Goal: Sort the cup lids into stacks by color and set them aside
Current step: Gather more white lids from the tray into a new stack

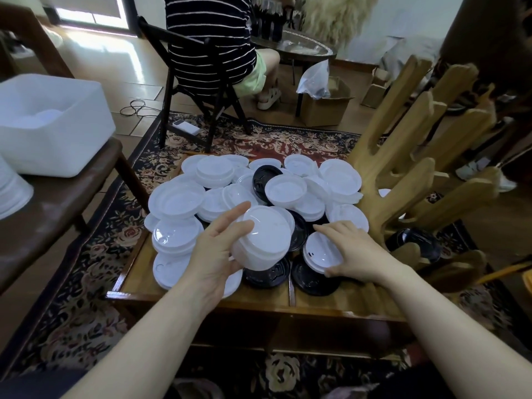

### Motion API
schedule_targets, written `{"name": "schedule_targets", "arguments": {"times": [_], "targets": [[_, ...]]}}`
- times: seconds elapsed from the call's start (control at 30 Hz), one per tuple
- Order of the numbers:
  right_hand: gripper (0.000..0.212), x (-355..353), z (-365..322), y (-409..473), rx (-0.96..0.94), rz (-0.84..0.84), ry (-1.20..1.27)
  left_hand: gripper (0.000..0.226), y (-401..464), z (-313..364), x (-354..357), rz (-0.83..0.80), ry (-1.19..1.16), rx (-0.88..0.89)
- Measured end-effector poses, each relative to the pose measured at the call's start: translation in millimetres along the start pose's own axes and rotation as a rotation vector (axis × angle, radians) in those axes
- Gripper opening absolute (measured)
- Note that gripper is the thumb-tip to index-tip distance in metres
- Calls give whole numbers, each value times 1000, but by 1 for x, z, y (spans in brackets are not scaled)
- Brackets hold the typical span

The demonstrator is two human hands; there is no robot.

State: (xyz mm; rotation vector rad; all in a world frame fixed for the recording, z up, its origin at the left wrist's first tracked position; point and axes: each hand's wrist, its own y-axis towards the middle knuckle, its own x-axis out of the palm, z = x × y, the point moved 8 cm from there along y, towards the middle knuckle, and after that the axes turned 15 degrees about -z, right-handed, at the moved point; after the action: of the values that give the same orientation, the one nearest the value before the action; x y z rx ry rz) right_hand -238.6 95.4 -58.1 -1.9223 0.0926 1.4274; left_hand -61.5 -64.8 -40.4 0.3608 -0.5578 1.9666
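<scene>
A heap of white lids (pixel 175 198) and black lids (pixel 266 175) covers a low wooden table (pixel 138 272). My left hand (pixel 214 254) grips a stack of white lids (pixel 263 239), tilted and lifted just above the heap at the middle. My right hand (pixel 354 251) lies over a single white lid (pixel 321 250) at the near right of the heap, with the thumb curled under the lid's near edge. That lid rests on a black lid (pixel 309 279). Another black lid (pixel 266 273) lies under the held stack.
A white plastic bin (pixel 54 125) stands on a brown chair seat at the left. Wooden cactus-shaped stands (pixel 403 168) crowd the table's right side, with black lids (pixel 414 240) behind them. A person sits on a dark chair (pixel 201 90) beyond the table. Patterned rug underneath.
</scene>
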Motion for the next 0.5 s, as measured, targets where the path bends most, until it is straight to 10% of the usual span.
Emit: {"name": "schedule_targets", "arguments": {"times": [0.5], "targets": [[88, -46, -21, -30, -37, 210, 185, 30, -1, 5, -5, 69, -2, 49]]}}
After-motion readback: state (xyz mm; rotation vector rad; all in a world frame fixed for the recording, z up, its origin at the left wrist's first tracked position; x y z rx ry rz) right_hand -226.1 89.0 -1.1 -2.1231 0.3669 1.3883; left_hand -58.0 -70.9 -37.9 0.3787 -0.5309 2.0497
